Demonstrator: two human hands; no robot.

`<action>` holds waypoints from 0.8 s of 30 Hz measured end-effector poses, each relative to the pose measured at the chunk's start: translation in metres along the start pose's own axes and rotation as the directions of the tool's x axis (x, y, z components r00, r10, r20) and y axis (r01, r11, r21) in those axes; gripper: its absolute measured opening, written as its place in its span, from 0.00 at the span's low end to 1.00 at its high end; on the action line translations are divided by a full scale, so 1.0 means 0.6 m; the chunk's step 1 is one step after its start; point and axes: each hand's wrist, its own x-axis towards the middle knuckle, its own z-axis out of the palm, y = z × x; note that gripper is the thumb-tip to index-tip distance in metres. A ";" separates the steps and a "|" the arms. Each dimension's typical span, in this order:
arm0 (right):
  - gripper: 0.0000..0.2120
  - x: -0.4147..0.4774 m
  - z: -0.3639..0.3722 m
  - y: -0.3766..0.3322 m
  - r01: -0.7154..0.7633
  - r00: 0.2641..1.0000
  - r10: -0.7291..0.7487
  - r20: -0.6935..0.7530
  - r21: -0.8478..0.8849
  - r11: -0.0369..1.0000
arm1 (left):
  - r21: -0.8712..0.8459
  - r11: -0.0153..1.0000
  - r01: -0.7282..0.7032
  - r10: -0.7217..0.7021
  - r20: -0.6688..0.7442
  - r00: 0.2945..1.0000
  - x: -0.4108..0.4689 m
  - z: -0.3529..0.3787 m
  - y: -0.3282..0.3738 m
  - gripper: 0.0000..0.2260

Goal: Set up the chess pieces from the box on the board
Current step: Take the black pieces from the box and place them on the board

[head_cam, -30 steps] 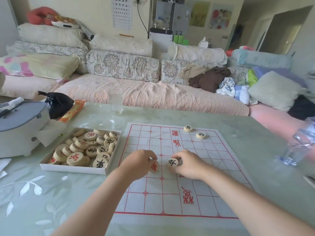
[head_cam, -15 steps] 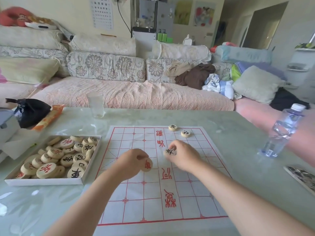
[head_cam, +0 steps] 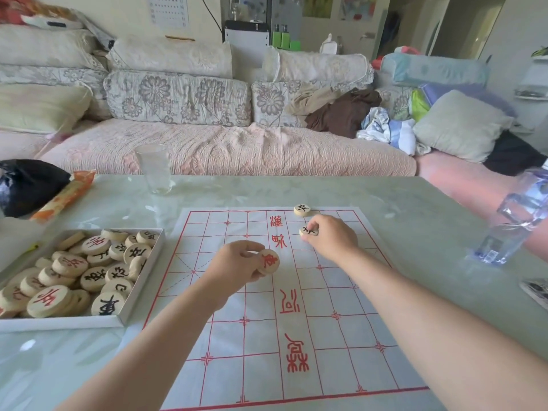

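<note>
Pinching a black-marked piece (head_cam: 308,231) at the board's (head_cam: 267,336) one o'clock, the right hand (head_cam: 332,238) might bump the piece (head_cam: 302,209) just beyond, while the left hand (head_cam: 234,265) pinches a red-marked piece (head_cam: 269,261) mid-board, box (head_cam: 130,304) at nine o'clock.

Your forearms are bare to the frame's lower edge, no sleeves in view. Your left hand (head_cam: 237,266) and right hand (head_cam: 333,237): no rings, watch or gloves visible.

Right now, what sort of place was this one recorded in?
Most likely a home living room: a cushioned sofa piled with pillows and loose clothes sits behind a glass-topped table, with posters on the wall.
</note>
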 end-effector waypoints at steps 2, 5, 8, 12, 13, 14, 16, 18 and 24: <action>0.09 -0.002 -0.004 -0.001 -0.005 1.000 0.006 0.015 -0.013 1.000 | -0.007 1.000 0.011 -0.011 0.004 1.000 -0.002 0.001 0.002 0.10; 0.06 -0.013 -0.018 -0.016 0.041 0.999 -0.041 0.015 0.002 0.999 | -0.057 0.997 0.044 -0.043 0.004 0.999 -0.008 0.001 0.006 0.10; 0.06 -0.041 -0.035 -0.053 0.153 0.983 -0.172 0.068 0.226 0.962 | -0.094 0.994 0.058 -0.060 -0.016 0.998 -0.018 -0.002 0.011 0.10; 0.08 -0.105 -0.054 -0.107 0.228 0.917 -0.341 0.209 0.428 0.874 | -0.062 0.998 0.024 -0.028 -0.067 0.997 -0.040 -0.018 0.014 0.08; 0.09 -0.120 -0.055 -0.118 0.238 0.903 -0.367 0.223 0.453 0.859 | -0.080 0.997 0.017 -0.022 -0.066 0.998 -0.047 -0.023 0.013 0.07; 0.11 -0.134 -0.056 -0.127 0.243 0.894 -0.386 0.228 0.476 0.845 | -0.105 0.994 0.010 -0.017 -0.062 0.998 -0.055 -0.029 0.013 0.07; 0.13 -0.155 -0.056 -0.145 0.242 0.889 -0.399 0.223 0.511 0.825 | -0.137 0.991 0.001 -0.010 -0.063 0.998 -0.070 -0.043 0.014 0.06; 0.13 -0.169 -0.059 -0.162 0.244 0.895 -0.396 0.207 0.515 0.822 | -0.147 0.989 -0.008 -0.003 -0.078 0.997 -0.084 -0.058 0.013 0.07; 0.11 -0.215 -0.045 -0.227 0.352 0.856 -0.481 0.191 0.466 0.812 | 0.106 0.990 -0.089 0.101 -0.115 0.988 -0.130 -0.140 -0.017 0.06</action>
